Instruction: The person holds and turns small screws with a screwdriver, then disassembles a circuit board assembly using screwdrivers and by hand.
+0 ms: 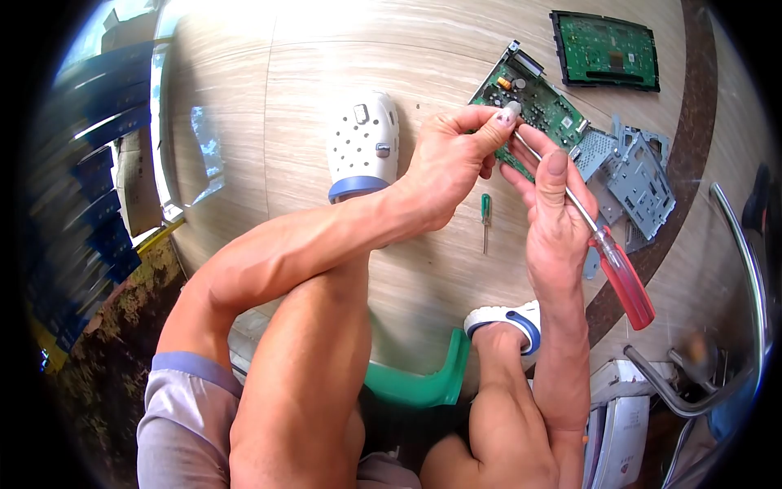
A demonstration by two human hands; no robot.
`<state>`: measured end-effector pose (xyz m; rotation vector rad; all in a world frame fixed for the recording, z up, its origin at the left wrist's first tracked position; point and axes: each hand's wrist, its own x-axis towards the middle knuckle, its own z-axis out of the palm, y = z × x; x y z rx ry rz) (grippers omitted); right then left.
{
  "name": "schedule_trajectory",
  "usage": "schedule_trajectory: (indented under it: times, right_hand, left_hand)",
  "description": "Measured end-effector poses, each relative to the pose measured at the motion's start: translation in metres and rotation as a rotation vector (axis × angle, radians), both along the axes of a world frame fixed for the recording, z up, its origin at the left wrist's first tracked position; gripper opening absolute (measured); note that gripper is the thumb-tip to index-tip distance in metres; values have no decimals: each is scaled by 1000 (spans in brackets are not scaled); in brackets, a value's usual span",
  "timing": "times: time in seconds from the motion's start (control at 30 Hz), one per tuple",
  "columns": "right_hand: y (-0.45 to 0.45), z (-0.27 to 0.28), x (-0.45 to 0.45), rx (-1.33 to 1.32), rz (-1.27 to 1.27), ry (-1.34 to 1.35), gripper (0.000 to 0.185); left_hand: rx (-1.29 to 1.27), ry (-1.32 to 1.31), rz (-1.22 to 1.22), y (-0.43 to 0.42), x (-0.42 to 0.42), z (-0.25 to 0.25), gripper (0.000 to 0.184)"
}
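Observation:
My right hand [554,204] holds a screwdriver [630,281] with a translucent red handle, its shaft lying across the fingers under the thumb. The shaft points up and left, its tip close to the fingertips of my left hand [460,155]. That left hand is closed in a pinch, thumb against index finger; what it grips, if anything, is too small to make out. Behind both hands a green circuit board [562,122] with capacitors and connectors lies on the floor, partly hidden by the fingers. A small green-handled screwdriver [485,220] lies on the floor below the left hand.
Another green board in a black frame [609,50] lies at the upper right. Grey perforated metal plates [639,183] are stacked right of the circuit board. White clogs [363,143] are on my feet, around a green plastic piece [419,379]. Chrome tubing [745,269] stands at right.

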<state>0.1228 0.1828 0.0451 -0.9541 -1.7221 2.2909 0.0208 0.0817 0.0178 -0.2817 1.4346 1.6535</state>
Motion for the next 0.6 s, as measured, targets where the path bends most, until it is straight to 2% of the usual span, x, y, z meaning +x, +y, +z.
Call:
schedule_trajectory:
  times: [0.6]
  right_hand:
    - [-15, -2, -6, 87, -56, 19, 64]
  left_hand:
    - [39, 44, -12, -2, 2, 11, 22]
